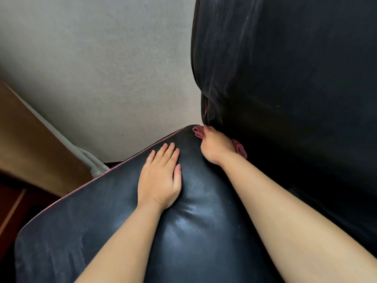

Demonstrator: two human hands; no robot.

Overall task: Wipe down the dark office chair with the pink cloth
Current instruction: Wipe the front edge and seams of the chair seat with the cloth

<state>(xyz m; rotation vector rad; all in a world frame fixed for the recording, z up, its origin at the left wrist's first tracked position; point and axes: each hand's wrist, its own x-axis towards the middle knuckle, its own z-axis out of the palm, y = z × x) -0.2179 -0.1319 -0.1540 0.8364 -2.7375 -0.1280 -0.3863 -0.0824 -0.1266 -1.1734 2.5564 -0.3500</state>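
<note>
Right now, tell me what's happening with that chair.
A person is wiping the dark office chair. The right hand holds the pink cloth bunched at the crease where the seat meets the backrest. The left hand rests flat on the seat, fingers straight.

One dark office chair [204, 231], one pink cloth [240, 149], two hands: left hand [160, 178], right hand [216, 145]

wall [98, 68] - pale, textured | wooden furniture [34, 144] - left | white pipes [89, 158]

Left hand [161, 176] flat on chair seat [114, 201]; right hand [216, 147] grips pink cloth [240, 149].
</note>
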